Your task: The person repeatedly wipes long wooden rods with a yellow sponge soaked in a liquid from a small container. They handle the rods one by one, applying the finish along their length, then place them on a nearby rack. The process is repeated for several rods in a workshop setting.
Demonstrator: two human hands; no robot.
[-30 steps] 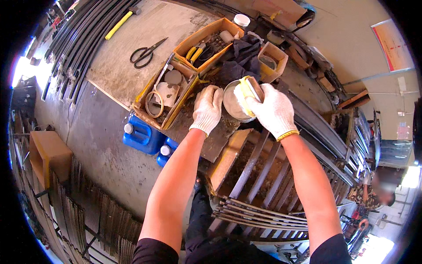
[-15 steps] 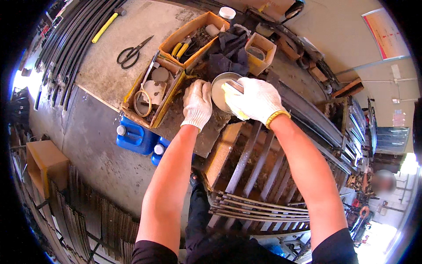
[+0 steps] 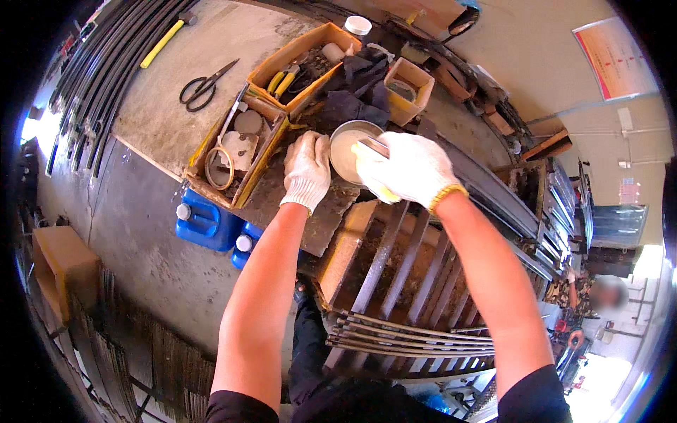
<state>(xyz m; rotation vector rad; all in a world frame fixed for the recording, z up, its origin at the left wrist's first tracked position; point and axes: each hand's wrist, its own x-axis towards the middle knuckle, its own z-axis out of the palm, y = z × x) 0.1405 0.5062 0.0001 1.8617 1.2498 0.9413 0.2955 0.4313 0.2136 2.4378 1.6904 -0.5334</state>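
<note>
My right hand (image 3: 415, 166), in a white knitted glove with a yellow cuff, is closed on a small flat metal piece (image 3: 374, 146). Yellow material shows by its fingers; I cannot make out whether it belongs to the glove. Under these fingers sits a round metal bowl (image 3: 344, 156) with a beige layer inside. My left hand (image 3: 308, 166), gloved alike, rests palm down just left of the bowl on a worn dark board (image 3: 310, 225). Its fingers lie close together, with nothing visible in them and the tips partly hidden.
Left of the hands stand a wooden box (image 3: 243, 187) with a tape ring and an orange box (image 3: 262, 77) with yellow-handled pliers. Dark cloth (image 3: 360, 92) and a small carton (image 3: 416, 84) lie beyond. Scissors (image 3: 204, 88), a hammer (image 3: 163, 44), blue jugs (image 3: 208, 218) and steel bars (image 3: 395, 261) surround them.
The whole view has shifted a little, so the boxes and bowl appear slightly further left. My right hand still grips the metal piece over the bowl; the left stays beside it.
</note>
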